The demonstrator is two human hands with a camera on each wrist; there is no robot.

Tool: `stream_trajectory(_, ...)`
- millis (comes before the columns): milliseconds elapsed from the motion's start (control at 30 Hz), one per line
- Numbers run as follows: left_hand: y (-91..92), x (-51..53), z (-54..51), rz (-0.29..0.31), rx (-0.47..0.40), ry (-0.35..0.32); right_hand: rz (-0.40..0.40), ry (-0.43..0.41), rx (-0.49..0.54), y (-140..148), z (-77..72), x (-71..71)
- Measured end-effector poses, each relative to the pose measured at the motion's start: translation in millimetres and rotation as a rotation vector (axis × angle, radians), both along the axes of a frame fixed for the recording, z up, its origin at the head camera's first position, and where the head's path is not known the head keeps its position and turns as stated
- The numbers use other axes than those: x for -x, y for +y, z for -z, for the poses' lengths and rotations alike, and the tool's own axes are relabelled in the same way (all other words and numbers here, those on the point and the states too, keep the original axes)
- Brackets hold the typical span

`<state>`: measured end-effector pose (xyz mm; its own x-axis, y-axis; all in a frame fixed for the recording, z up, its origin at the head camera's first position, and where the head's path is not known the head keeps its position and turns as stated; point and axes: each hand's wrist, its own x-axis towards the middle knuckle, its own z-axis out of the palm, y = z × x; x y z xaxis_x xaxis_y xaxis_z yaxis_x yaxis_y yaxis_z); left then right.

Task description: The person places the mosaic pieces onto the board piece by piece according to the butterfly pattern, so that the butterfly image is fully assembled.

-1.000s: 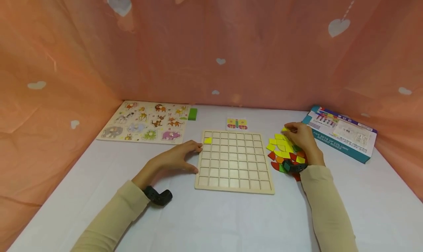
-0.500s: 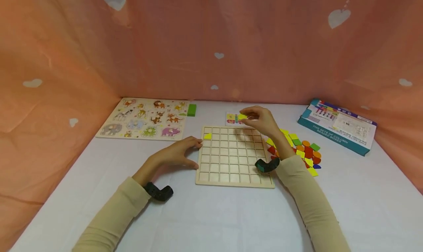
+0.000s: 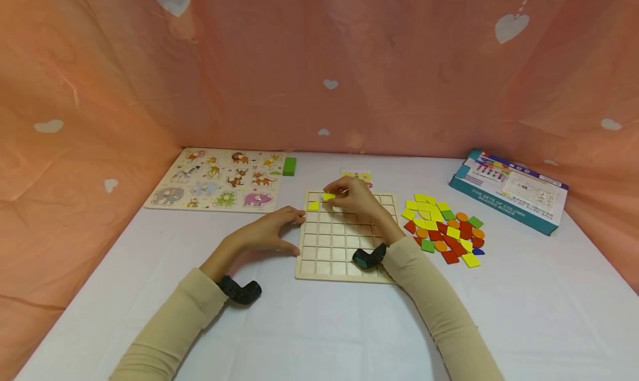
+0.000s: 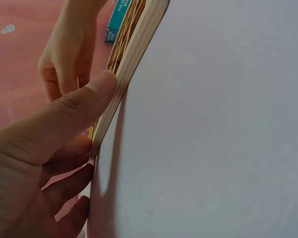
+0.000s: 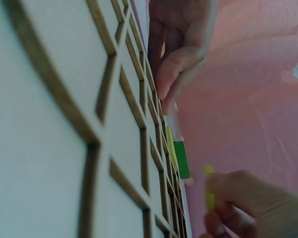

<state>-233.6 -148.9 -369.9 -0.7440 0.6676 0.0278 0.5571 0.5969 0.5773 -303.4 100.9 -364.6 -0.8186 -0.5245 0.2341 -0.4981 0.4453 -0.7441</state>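
Observation:
A wooden grid board [image 3: 323,253] lies on the table, with a yellow tile [image 3: 313,206] in its left column near the top. My right hand [image 3: 356,197] pinches another yellow tile [image 3: 329,196] between thumb and fingers, over the board's upper left part. In the right wrist view that pinched tile [image 5: 209,188] is seen edge-on, apart from the board. My left hand [image 3: 269,232] touches the board's left edge with thumb and fingertips. The left wrist view shows the left thumb [image 4: 84,101] resting against the wooden rim [image 4: 131,59]. A small patterned card [image 3: 361,176] behind the board is partly hidden by the right hand.
Loose yellow, red, orange, green and blue tiles [image 3: 451,231] lie right of the board. A teal and white box [image 3: 509,191] stands at the back right. An animal puzzle board [image 3: 214,181] and a green block [image 3: 289,166] lie at the back left.
My right hand has moved left from the loose tiles, past the card, to the board's upper left with a yellow tile pinched. The left hand stays at the board's edge.

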Motion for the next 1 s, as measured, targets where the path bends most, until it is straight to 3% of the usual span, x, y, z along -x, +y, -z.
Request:
stream_trajectory(167, -0.5, 0.1, 0.4, -0.003, 0.002, -0.010, -0.034, 0.003, -0.061, -1, 8.1, 1.3)
stream_trajectory(333, -0.9, -1.6, -2.6, -0.007, -0.010, -0.027, -0.063, 0.004, -0.060, -3, 8.5, -0.4)
stream_trajectory(1000, -0.5, -0.6, -1.0, 0.005, -0.006, -0.006, -0.060, 0.076, -0.107, -1, 13.2, 1.5)
